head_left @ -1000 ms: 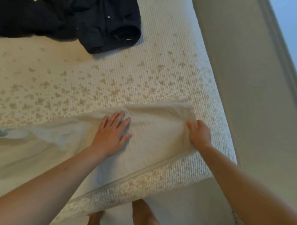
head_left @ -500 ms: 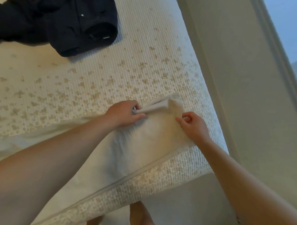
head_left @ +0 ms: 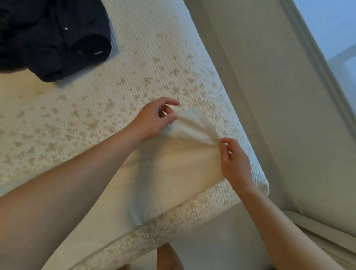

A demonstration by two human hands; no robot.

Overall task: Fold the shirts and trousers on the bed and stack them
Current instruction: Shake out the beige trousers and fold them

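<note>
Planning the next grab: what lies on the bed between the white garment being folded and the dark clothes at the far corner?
In the head view, only bare patterned bed cover separates the white garment from the dark clothes; nothing else lies there.

Both forearms are bare from wrist to the frame's edge, with no sleeves in sight. The left hand [head_left: 153,118] and right hand [head_left: 233,161] wear no gloves, and no rings, watch or bracelet can be made out on either hand or wrist. The fingernails look short and unpainted, though the picture is soft. At the near edge, a bare foot [head_left: 169,259] shows without sock or shoe.
</note>
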